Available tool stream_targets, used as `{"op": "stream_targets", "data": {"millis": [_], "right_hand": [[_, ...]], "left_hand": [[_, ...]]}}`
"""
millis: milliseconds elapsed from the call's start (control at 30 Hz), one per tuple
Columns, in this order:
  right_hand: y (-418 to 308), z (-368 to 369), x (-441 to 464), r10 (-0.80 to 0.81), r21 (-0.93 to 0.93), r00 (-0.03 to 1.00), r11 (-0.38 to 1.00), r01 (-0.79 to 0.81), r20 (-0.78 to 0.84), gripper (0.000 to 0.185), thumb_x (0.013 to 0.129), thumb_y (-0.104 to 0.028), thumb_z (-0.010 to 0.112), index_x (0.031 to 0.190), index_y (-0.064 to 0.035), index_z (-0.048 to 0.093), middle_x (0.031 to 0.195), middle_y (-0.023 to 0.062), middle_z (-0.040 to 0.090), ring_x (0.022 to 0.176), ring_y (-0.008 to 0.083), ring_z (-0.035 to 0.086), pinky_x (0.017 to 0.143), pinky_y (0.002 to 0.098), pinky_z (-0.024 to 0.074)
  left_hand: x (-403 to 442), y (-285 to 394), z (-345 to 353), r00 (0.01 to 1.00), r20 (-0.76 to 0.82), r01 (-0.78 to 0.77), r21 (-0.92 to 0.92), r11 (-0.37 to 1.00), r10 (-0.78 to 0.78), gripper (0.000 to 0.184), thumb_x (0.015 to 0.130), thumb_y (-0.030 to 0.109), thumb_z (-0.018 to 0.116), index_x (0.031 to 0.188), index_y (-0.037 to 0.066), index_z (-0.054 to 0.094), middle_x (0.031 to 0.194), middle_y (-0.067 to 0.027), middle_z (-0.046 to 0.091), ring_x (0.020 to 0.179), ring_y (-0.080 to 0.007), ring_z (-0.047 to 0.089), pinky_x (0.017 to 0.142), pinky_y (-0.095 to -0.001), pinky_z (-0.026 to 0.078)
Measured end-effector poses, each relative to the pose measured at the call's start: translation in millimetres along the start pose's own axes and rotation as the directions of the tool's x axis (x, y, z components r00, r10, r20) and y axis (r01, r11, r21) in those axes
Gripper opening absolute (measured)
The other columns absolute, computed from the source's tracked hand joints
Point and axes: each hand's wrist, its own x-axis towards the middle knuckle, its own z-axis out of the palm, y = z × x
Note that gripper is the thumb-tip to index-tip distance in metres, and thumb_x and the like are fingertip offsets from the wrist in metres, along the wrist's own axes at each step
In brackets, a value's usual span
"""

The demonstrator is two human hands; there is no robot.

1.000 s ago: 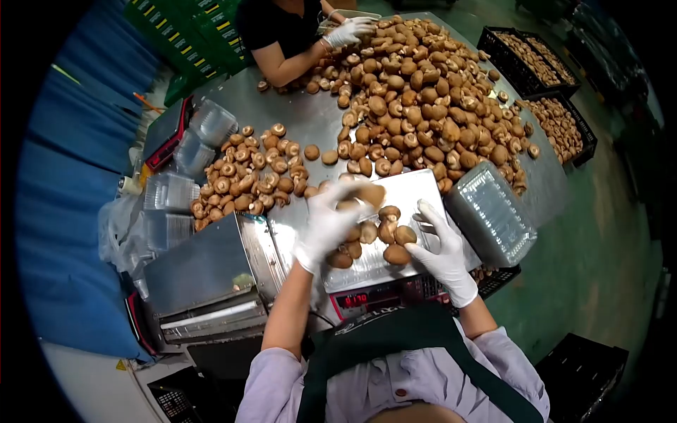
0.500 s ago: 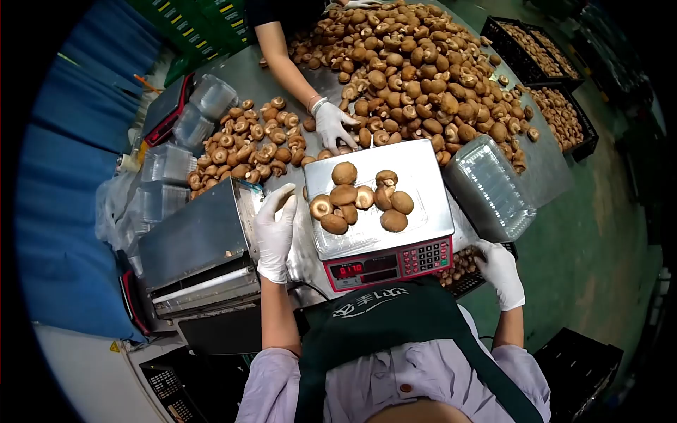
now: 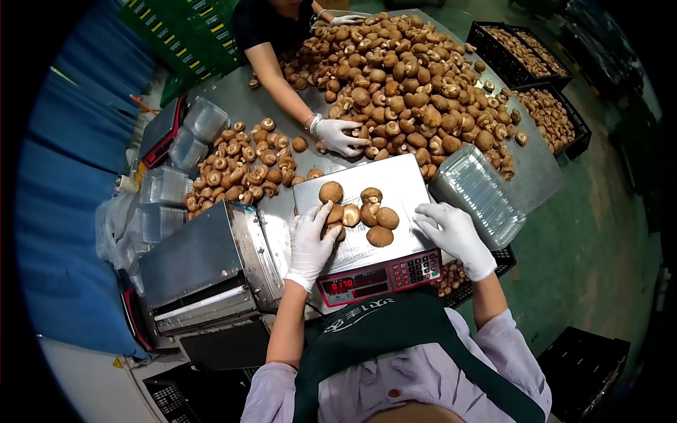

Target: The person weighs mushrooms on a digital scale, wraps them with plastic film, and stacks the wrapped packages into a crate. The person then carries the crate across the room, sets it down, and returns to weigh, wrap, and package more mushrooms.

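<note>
A silver-topped weighing scale point(image 3: 402, 187) stands before me, its red display point(image 3: 343, 283) reading 0.170. Several brown shiitake mushrooms point(image 3: 380, 236) lie on its pan in two loose groups. My left hand point(image 3: 310, 243), in a white glove, curls round the left group from the side and hides some of it. At the pan's right edge is my gloved right hand point(image 3: 458, 236), fingers apart and holding nothing, with the right group a short way to its left. Clear plastic trays point(image 3: 479, 194) lie stacked just beyond that hand.
Across the table a co-worker's gloved hand point(image 3: 340, 136) touches mushrooms beside a large heap point(image 3: 423, 84). A smaller mushroom pile point(image 3: 243, 162) and more trays point(image 3: 166, 185) are at left. A metal machine point(image 3: 190, 257) borders the scale. Black crates point(image 3: 546, 116) stand at far right.
My left hand has moved from beside the scale onto the left mushrooms. My right hand has risen from below the trays to the pan's edge. The display reading is unchanged.
</note>
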Motion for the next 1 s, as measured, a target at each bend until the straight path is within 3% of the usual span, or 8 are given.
{"op": "stream_targets", "data": {"millis": [233,333,400,533,733,800,867,1000], "right_hand": [[-8,37,102,0.026,0.205,0.986,0.977,-0.06,0.166,0.028,0.084,-0.023,0.061,0.107,-0.0087,0.066,0.084,0.0151,0.067,0.074,0.0237,0.066,0.069,0.033,0.0509],[-10,52,126,-0.044,0.022,0.99,0.999,0.041,0.136,0.029,0.082,-0.021,0.061,0.108,-0.0077,0.066,0.089,0.0159,0.067,0.082,0.03,0.065,0.075,0.0362,0.0502],[-2,60,129,-0.047,0.062,0.977,0.997,0.035,0.206,0.031,0.08,-0.018,0.061,0.109,-0.0077,0.065,0.095,0.0171,0.066,0.085,0.0321,0.064,0.077,0.0371,0.0498],[4,49,111,-0.205,0.043,0.863,0.977,0.209,0.462,0.04,0.074,-0.009,0.062,0.114,-0.0073,0.062,0.113,0.0188,0.06,0.094,0.0343,0.061,0.085,0.0368,0.0481],[17,63,89,-0.183,0.132,0.952,0.979,0.154,0.247,0.039,0.076,-0.006,0.061,0.116,-0.0071,0.061,0.107,0.0185,0.063,0.098,0.032,0.06,0.086,0.0347,0.0478],[8,48,82,-0.039,0.414,0.967,0.907,-0.072,0.253,0.037,0.08,-0.009,0.062,0.116,-0.0051,0.06,0.104,0.0198,0.064,0.094,0.0268,0.064,0.082,0.0304,0.0493],[11,48,75,-0.007,0.463,0.999,0.886,-0.008,0.032,0.039,0.08,-0.008,0.062,0.118,-0.0035,0.058,0.099,0.0185,0.066,0.09,0.0214,0.065,0.08,0.0296,0.0501],[14,33,62,0.079,0.392,0.996,0.918,-0.057,-0.04,0.04,0.078,-0.017,0.062,0.117,-0.0072,0.06,0.095,0.0208,0.066,0.085,0.0229,0.066,0.079,0.0295,0.0501]], "left_hand": [[-8,7,-4,0.973,-0.213,-0.139,-0.219,0.966,0.091,0.03,0.078,0.005,0.065,0.108,0.003,0.062,0.109,-0.014,0.061,0.103,-0.0308,0.056,0.09,-0.0355,0.043],[-20,16,3,0.936,-0.184,-0.316,-0.058,0.947,0.301,0.033,0.078,0.01,0.067,0.11,0.008,0.062,0.115,-0.0108,0.058,0.108,-0.0286,0.055,0.096,-0.0401,0.04],[-27,28,8,0.944,0.02,-0.329,0.116,0.937,0.328,0.038,0.075,0.016,0.07,0.112,0.013,0.062,0.12,-0.0091,0.057,0.118,-0.0266,0.05,0.102,-0.0443,0.03],[-26,29,4,0.958,0.002,-0.287,0.035,0.957,0.288,0.035,0.078,0.018,0.069,0.112,0.011,0.062,0.12,-0.0103,0.057,0.12,-0.0279,0.048,0.102,-0.0438,0.031],[18,14,4,0.985,-0.171,-0.012,-0.16,0.987,-0.016,0.045,0.084,0.024,0.062,0.123,0.004,0.054,0.131,-0.0184,0.048,0.12,-0.0345,0.045,0.101,-0.0399,0.035],[41,-3,16,0.978,-0.174,0.104,-0.082,0.991,-0.117,0.048,0.082,0.024,0.062,0.124,0.003,0.053,0.133,-0.0197,0.046,0.12,-0.0368,0.045,0.102,-0.0408,0.035],[57,-16,21,0.991,-0.075,0.106,-0.086,0.991,-0.112,0.05,0.08,0.025,0.062,0.124,0.002,0.052,0.131,-0.0204,0.048,0.117,-0.0372,0.048,0.1,-0.0404,0.036],[72,-11,16,0.992,0.072,0.111,-0.148,0.983,-0.101,0.047,0.076,0.021,0.068,0.118,0.004,0.057,0.114,-0.0181,0.059,0.107,-0.0322,0.056,0.094,-0.0355,0.043]]}}
